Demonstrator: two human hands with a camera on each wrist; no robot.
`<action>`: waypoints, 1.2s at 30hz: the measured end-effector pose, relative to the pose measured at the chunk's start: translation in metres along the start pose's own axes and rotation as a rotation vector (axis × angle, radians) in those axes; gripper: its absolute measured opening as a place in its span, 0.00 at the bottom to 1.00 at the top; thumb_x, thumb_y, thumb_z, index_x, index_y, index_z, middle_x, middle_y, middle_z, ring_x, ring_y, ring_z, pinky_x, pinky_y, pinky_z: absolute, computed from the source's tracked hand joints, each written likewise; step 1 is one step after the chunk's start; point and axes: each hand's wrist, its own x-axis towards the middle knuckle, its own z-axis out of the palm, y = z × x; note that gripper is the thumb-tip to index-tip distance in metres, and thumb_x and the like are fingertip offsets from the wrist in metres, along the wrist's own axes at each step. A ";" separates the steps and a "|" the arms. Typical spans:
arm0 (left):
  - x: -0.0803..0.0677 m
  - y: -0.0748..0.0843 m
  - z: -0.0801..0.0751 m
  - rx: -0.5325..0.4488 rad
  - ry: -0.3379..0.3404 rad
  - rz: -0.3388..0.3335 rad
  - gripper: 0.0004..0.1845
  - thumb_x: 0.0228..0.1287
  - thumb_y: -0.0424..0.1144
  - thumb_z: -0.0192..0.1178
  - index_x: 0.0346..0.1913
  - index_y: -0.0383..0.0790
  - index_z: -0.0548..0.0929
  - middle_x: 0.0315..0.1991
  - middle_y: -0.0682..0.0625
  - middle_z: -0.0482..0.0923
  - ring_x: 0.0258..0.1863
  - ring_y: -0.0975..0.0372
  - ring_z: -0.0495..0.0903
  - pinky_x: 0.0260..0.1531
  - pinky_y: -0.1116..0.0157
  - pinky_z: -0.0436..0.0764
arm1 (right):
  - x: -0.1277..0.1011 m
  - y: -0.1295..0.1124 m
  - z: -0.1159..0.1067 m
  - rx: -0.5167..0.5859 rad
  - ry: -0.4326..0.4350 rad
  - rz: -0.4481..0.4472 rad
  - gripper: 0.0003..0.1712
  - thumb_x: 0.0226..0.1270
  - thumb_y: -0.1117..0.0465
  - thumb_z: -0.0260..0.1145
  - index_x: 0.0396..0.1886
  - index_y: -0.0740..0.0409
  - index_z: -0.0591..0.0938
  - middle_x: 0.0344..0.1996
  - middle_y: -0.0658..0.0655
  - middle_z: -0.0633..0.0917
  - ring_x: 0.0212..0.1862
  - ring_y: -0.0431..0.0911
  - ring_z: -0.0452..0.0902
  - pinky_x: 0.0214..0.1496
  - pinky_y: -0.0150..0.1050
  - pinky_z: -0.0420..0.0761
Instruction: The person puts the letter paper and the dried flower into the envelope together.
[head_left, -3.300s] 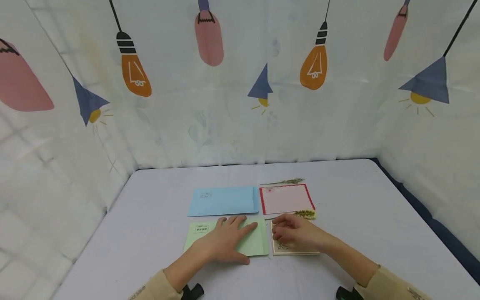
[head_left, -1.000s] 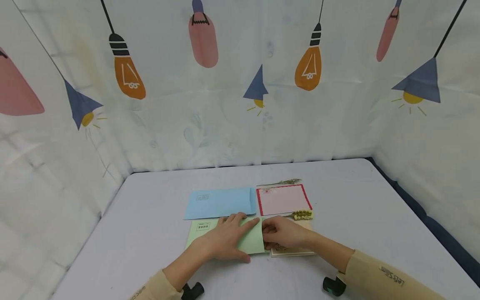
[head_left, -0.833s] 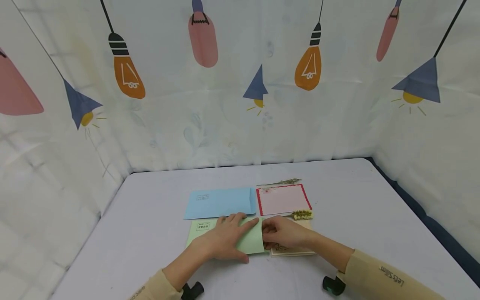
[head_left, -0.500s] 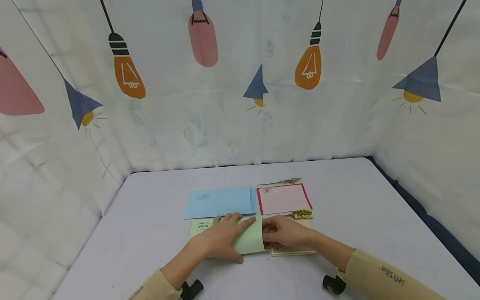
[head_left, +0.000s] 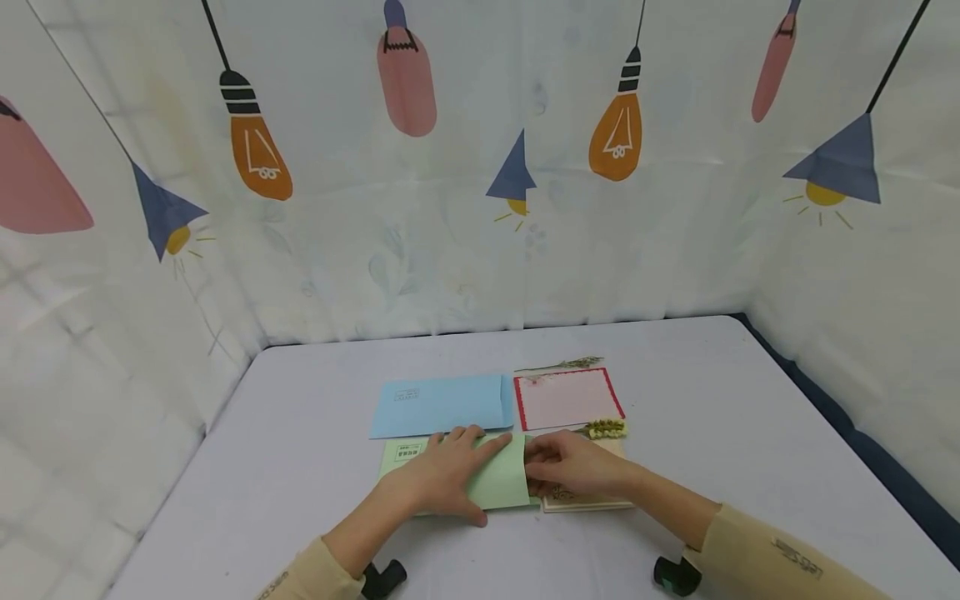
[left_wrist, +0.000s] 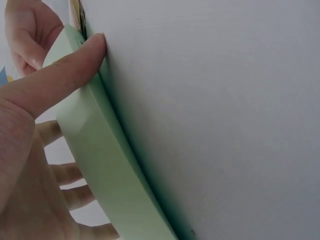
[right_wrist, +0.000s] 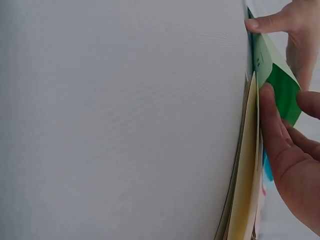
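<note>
Pressing down on the green envelope (head_left: pixel 480 475), the left hand (head_left: pixel 442 479) lies flat with fingers spread across its top, near the front middle of the bench (head_left: pixel 300 433). From the head view the envelope looks nearly flat, its right end lifted a little; the left wrist view shows more: the envelope (left_wrist: pixel 105 165) bulges open, with the thumb along its lower edge and the other fingers on the far side. The right hand (head_left: pixel 573 467) meets the envelope's open right end, fingers curled (whether they pinch the flap or only touch it I cannot tell). The right wrist view shows its fingers (right_wrist: pixel 280 145) lying on the cream card (right_wrist: pixel 247 175), whose edge sits right at the envelope's mouth (right_wrist: pixel 275 75).

Compared with 3.3 seconds ago, the right hand has shifted left off the cream card (head_left: pixel 592 500) to the envelope's end, which has risen from the bench.

Behind lie a blue envelope (head_left: pixel 438 404) and a red-bordered card (head_left: pixel 566 398), side by side, with a dried sprig (head_left: pixel 562 364) beyond the card and a yellow sprig (head_left: pixel 606 428) just beside the right hand.
</note>
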 end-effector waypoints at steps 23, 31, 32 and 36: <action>0.000 -0.002 0.002 -0.006 0.004 0.012 0.59 0.47 0.62 0.79 0.81 0.57 0.60 0.70 0.44 0.66 0.68 0.49 0.67 0.63 0.40 0.67 | -0.027 0.015 -0.034 -0.004 0.054 0.015 0.14 0.78 0.56 0.63 0.54 0.61 0.83 0.40 0.57 0.87 0.41 0.52 0.83 0.43 0.40 0.85; 0.001 -0.003 0.002 0.002 -0.007 0.008 0.59 0.47 0.62 0.79 0.81 0.57 0.59 0.70 0.45 0.66 0.69 0.49 0.66 0.63 0.40 0.67 | -0.037 0.020 -0.046 0.012 0.082 0.024 0.15 0.78 0.58 0.62 0.55 0.64 0.83 0.41 0.59 0.86 0.41 0.52 0.83 0.43 0.41 0.85; 0.001 -0.003 0.002 0.003 -0.008 0.008 0.59 0.47 0.62 0.79 0.81 0.57 0.59 0.70 0.45 0.66 0.68 0.49 0.67 0.63 0.40 0.67 | -0.038 0.020 -0.048 0.016 0.085 0.026 0.15 0.79 0.58 0.62 0.55 0.64 0.82 0.41 0.59 0.86 0.42 0.52 0.83 0.43 0.41 0.85; 0.001 -0.003 0.001 0.003 -0.004 0.014 0.59 0.47 0.62 0.79 0.81 0.56 0.60 0.70 0.44 0.66 0.68 0.49 0.67 0.63 0.40 0.68 | -0.043 0.021 -0.056 0.018 0.098 0.028 0.15 0.78 0.58 0.63 0.54 0.64 0.82 0.42 0.60 0.86 0.43 0.53 0.82 0.43 0.41 0.85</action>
